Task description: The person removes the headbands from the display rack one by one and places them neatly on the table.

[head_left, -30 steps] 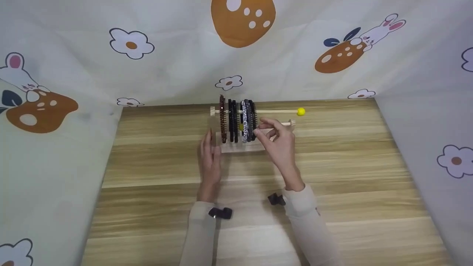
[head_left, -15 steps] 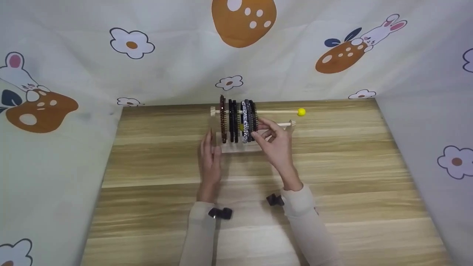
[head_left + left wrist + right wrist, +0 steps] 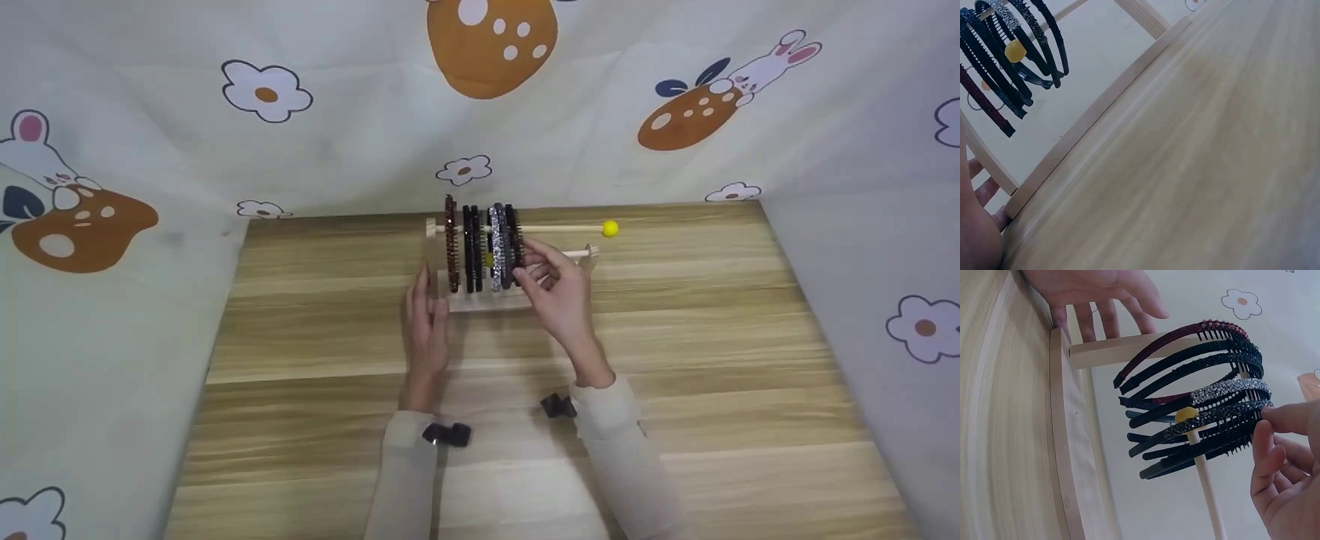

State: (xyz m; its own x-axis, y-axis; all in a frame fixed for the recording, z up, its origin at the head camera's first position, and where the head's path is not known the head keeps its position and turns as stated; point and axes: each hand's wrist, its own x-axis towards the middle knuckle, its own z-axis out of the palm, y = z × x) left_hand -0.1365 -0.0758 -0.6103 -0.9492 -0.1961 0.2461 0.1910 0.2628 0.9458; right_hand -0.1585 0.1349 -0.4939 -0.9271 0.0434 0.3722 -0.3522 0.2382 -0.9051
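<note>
Several headbands hang side by side on a wooden stand. Leftmost is a dark red glittery headband; black headbands and a silver sequined headband come after it. My right hand pinches the edge of the rightmost black headband between thumb and fingers. The right wrist view shows the fingertips at the row's toothed edge. My left hand rests against the stand's left side, fingers extended along the side post, partly hidden behind it in the left wrist view.
One wooden rod runs right, ending in a yellow ball. A second yellow ball tops the other rod, among the headbands. The stand is near the back edge of a wood-grain table, before a patterned cloth wall.
My right hand has shifted slightly left, its fingertips closing onto the rightmost black headband. My left hand and the stand stay in place.
</note>
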